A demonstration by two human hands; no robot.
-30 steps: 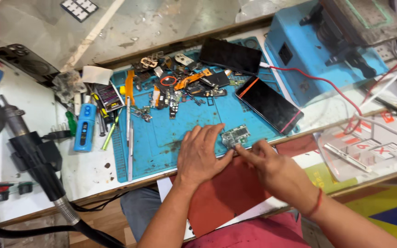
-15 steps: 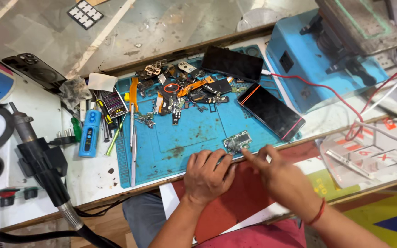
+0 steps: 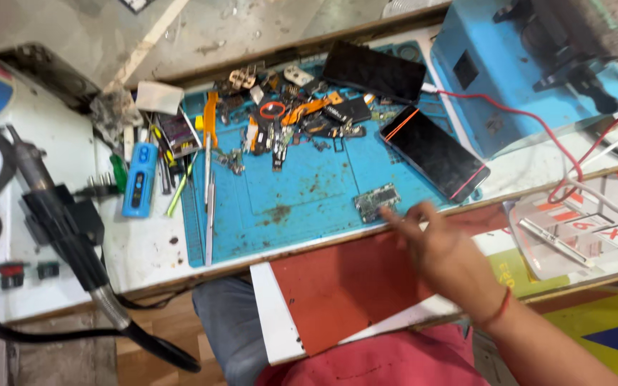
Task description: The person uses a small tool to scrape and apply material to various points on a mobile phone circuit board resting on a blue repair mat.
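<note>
The small green rectangular circuit board (image 3: 377,201) is lying on the blue rubber work mat (image 3: 302,200), the right hand (image 3: 441,246) hovering just beside it, blurred fingers (image 3: 398,216) spreading apart, holding nothing.

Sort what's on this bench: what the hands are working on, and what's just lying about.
In hand:
- right hand, fingertips by the small circuit board
- blue work mat under the board

Lying about:
- black phone with orange edges
- pile of small parts
- hot-air gun
- blue box-shaped machine

Left hand: out of view.

Two dark phones (image 3: 374,70) (image 3: 434,152), one circuit board (image 3: 377,201), one hand (image 3: 441,250).
</note>
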